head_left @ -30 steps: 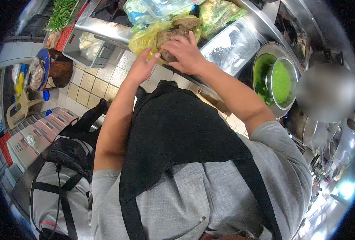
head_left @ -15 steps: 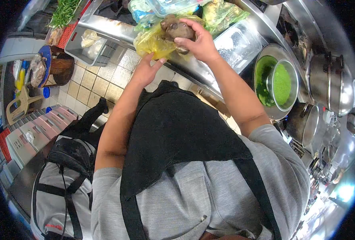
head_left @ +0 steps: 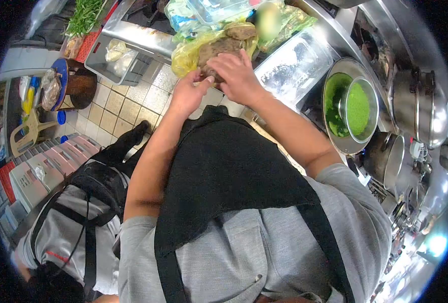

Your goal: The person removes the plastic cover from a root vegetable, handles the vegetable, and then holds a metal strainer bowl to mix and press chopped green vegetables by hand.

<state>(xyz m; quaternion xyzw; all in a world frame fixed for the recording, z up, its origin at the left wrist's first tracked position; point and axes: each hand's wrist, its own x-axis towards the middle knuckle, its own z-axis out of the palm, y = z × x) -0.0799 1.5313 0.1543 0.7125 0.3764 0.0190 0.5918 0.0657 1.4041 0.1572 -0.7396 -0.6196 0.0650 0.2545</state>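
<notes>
A yellow plastic bag [head_left: 183, 56] lies at the counter's edge, spread around brown, lumpy pieces [head_left: 219, 49] whose kind I cannot make out. Another brown piece [head_left: 240, 32] rests at the bag's far side. My left hand [head_left: 187, 95] is closed at the near edge of the bag, thumb and fingers pinching it beside the lumps. Over the near brown lump curves my right hand [head_left: 238, 80], its fingers gripping from above and its thumb side close to my left hand. My fingers partly hide what lies between the hands.
Right of the bag stands a clear plastic container [head_left: 297, 63]. Beyond it, a metal bowl of green liquid [head_left: 357, 108] sits inside a wider basin [head_left: 335, 139]. Clear tub [head_left: 219, 11] is at the back. Grey bin [head_left: 100, 63] stands left; another person [head_left: 77, 222] is beside me.
My right hand has come down and nearer to me, from holding a brown lump raised to gripping over the lumps in the bag. My left hand has moved slightly right. The other person has shifted.
</notes>
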